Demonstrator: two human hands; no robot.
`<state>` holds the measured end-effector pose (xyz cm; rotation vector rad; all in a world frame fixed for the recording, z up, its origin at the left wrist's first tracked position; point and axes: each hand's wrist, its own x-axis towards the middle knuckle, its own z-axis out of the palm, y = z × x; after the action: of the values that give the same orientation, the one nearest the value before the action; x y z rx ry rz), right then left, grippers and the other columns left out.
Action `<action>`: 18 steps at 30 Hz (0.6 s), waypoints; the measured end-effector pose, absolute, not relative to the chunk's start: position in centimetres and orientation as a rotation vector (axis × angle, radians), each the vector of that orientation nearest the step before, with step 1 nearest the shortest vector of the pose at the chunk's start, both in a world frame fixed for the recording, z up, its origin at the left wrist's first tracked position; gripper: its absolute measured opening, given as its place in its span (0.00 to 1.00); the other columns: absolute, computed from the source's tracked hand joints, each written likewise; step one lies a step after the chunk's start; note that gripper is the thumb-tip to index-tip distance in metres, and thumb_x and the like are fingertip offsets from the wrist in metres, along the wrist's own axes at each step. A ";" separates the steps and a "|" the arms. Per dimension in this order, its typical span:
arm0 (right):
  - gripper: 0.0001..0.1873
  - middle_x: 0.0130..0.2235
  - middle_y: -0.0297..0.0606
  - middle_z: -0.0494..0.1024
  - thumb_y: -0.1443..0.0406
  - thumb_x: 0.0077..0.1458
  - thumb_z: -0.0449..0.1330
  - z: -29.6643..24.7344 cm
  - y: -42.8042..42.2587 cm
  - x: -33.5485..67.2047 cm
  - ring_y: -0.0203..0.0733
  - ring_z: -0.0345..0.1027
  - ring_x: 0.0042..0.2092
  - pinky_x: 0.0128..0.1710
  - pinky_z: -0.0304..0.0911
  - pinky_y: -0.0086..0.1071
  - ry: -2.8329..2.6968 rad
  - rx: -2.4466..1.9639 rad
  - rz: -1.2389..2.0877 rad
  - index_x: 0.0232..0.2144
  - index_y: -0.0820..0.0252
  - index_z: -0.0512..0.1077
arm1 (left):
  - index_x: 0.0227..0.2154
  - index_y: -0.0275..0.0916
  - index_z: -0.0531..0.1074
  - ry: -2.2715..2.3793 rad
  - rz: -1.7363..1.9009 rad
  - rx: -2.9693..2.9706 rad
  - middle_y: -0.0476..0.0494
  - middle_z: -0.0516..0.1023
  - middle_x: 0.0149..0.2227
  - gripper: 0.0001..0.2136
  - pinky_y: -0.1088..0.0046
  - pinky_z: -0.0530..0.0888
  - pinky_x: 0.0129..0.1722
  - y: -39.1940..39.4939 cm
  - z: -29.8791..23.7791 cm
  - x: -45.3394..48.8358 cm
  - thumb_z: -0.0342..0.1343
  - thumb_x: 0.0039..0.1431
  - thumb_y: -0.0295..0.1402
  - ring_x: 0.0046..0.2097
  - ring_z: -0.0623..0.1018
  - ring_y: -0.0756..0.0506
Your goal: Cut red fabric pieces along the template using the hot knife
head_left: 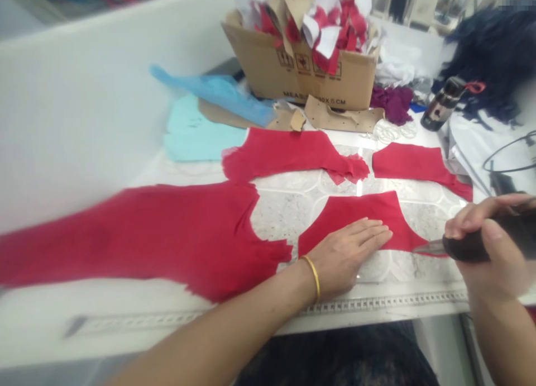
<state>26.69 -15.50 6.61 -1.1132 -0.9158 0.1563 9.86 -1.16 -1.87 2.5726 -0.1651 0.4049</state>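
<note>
Four red fabric pieces lie on a white worktop [104,299], partly over a grey-and-white patterned surface [285,204]. A measuring strip [368,304] runs along the near edge. A white panel [84,95] rises on the left side. At the far side stands a cardboard box [268,73], filled above its rim with red, white and brown scraps [349,25]. Brown paper pieces [343,118] lie in front of the box; a mint-green sheet [192,132] and a blue translucent cloth [221,93] lie to their left. To the right of the box are a purple cloth [393,102], a dark bottle [441,104], which is tilted in view, and a dark blue heap [489,56].

The near red fabric piece [355,213] lies beneath the left hand [354,246] and to the left of the right hand [498,249]. The left hand is flat, fingers extended, palm down on this piece; a gold-coloured bracelet [313,279] encircles the wrist. The right hand is closed around a black-handled tool [464,246]. The pointed metal tip [431,247] meets the lower right edge of the piece; the exact tool type cannot be determined. The hands are apart. The large red fabric piece [176,229] lies left of the left hand; the two remaining pieces lie beyond both hands.
</note>
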 end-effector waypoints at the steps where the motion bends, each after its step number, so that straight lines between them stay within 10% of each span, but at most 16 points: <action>1: 0.11 0.25 0.26 0.74 0.69 0.56 0.66 6.5 -15.5 26.7 0.36 0.67 0.23 0.22 0.67 0.33 -0.908 -1.122 0.147 0.41 0.54 0.71 | 0.65 0.36 0.60 -0.160 0.400 2.572 0.37 0.70 0.65 0.36 0.56 0.64 0.69 -1.1 -1.9 9.8 0.46 0.50 0.15 0.69 0.66 0.42; 18: 0.13 0.25 0.25 0.74 0.66 0.52 0.70 6.8 -18.1 28.1 0.36 0.67 0.23 0.22 0.66 0.32 -0.763 -1.189 0.074 0.39 0.52 0.72 | 0.65 0.35 0.62 -0.131 0.636 2.586 0.39 0.73 0.62 0.34 0.60 0.67 0.68 -1.5 -3.8 10.2 0.45 0.52 0.16 0.66 0.69 0.44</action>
<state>28.07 -18.05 6.82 -1.1888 -0.7634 0.0739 10.16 -1.54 -3.84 2.5862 -0.1309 0.6360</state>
